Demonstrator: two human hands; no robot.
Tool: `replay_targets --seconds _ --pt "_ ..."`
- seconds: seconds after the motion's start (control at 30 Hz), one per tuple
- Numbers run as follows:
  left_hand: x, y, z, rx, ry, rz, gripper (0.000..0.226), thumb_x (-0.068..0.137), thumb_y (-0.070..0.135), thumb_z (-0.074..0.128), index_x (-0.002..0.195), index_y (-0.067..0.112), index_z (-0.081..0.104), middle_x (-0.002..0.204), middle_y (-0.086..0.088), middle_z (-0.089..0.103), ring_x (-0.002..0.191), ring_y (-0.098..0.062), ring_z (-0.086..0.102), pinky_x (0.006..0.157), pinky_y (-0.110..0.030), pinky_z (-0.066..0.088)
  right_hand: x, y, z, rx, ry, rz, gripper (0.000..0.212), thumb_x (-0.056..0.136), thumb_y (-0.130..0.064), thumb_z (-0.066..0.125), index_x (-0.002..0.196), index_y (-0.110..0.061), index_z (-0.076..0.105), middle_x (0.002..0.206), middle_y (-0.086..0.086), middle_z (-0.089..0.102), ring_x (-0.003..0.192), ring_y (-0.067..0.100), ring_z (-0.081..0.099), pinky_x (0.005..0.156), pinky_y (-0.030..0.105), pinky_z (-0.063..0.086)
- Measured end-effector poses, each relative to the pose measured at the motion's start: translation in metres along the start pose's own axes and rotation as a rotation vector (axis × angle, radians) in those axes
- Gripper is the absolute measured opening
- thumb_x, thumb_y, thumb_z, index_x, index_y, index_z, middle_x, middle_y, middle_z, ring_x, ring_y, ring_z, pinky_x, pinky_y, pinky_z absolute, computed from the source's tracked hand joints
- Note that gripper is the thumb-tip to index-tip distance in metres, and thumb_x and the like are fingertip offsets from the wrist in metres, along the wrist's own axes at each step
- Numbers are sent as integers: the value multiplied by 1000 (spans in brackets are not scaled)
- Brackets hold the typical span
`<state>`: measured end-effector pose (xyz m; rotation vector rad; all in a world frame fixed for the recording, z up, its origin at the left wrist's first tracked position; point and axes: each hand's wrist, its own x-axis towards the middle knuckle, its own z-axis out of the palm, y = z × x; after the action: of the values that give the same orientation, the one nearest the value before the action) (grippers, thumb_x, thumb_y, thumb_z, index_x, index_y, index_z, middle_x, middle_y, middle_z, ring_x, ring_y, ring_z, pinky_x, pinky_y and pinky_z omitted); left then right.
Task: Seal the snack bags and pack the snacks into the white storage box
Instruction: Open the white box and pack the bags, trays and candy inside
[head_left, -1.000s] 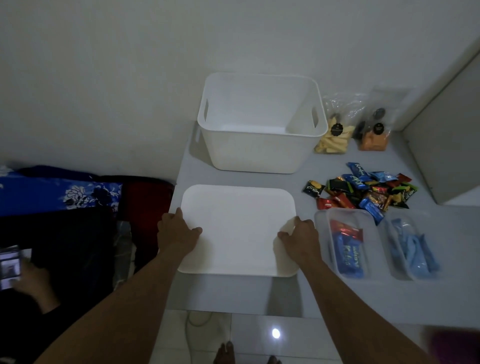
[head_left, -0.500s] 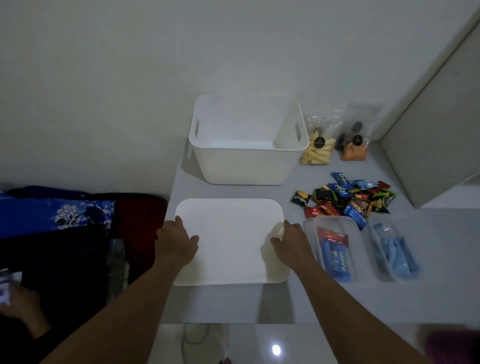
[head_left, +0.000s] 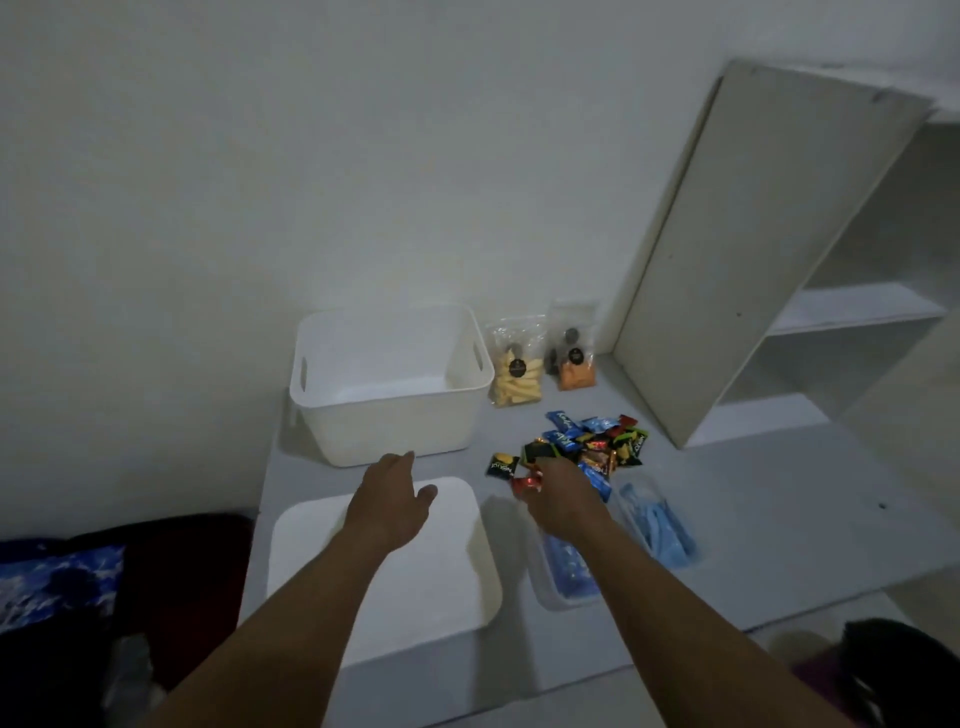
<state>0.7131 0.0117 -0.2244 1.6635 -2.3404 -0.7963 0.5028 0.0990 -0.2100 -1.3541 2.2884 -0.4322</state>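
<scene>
While the box (head_left: 389, 384) stands bare at 12 o'clock, the lid (head_left: 384, 571) lies flat at 6, probably parked there to keep the mouth free. Left hand (head_left: 389, 499) hovers over the lid's far edge, fingers loose and apart, holding nothing. Right hand (head_left: 563, 501) is at 2 o'clock on the packet pile (head_left: 592, 447), by a red packet (head_left: 525, 484); fingers hidden, grip cannot be told. Two bags (head_left: 517, 364) stand at 1, seals unreadable.

Open-topped white storage box (head_left: 395, 431) upright, two clear snack bags (head_left: 517, 374) just beside
</scene>
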Motion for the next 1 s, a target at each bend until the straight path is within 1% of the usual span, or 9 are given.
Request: replay_targets --seconds 0.1,0.27,0.33,0.53,0.7,0.77,0.83,0.87,1.0 --pt "5 33 -5 -24 -22 81 67 96 43 52 152 14 30 156 -10 31 144 -28 28 116 -37 24 -6 4 -30 -21 40 -16 16 86 -20 59 97 -14 69 99 10 70 96 29 64 73 30 47" --pt "9 77 7 -29 -60 148 66 96 44 53 151 16 32 154 -10 35 142 -28 31 115 -36 27 -8 24 -56 9 78 71 26 89 -21 62 110 -5 65 109 13 67 100 30 63 76 30 46" --pt "8 89 19 -24 -88 165 67 96 44 54 152 16 31 153 -11 37 140 -28 33 114 -36 29 -3 39 -58 5 78 83 27 86 -24 61 106 -6 66 109 12 66 99 30 63 77 31 49" --pt "22 111 36 -14 -132 124 68 95 45 54 152 16 29 151 -13 38 138 -29 35 113 -37 31 23 83 -68 0 57 81 20 83 -24 61 94 -9 69 99 9 69 90 27 65 70 32 52" --pt "48 145 37 -22 -76 76 70 95 47 52 152 13 28 152 -13 36 139 -29 34 114 -37 30 60 114 -93 -23 43 15 26 83 -30 62 98 -9 63 104 11 65 95 27 64 76 37 54" --pt "55 160 39 -33 -55 60 69 96 47 52 151 12 29 153 -14 36 140 -28 33 113 -36 29 69 115 -109 -38 39 -15 27 87 -27 61 107 -7 60 116 15 60 108 32 59 84 36 50" --pt "64 174 40 -34 -28 39 70 96 47 51 152 11 28 154 -14 34 141 -28 32 113 -36 28 84 120 -122 -61 35 -45 42 93 -27 57 128 -4 53 132 17 51 122 32 51 96 37 44" --pt "68 180 41 -42 -16 28 70 96 46 51 151 10 28 154 -14 34 141 -28 32 113 -36 29 91 122 -128 -62 39 -68 46 95 -27 56 133 -2 49 137 18 48 125 31 49 99 37 42" --pt "85 202 48 -93 19 8 65 97 43 53 149 10 33 148 -15 40 137 -29 37 109 -33 32 126 128 -143 -35 41 -134 48 96 -28 55 135 -1 47 137 18 48 124 31 49 99 37 43"
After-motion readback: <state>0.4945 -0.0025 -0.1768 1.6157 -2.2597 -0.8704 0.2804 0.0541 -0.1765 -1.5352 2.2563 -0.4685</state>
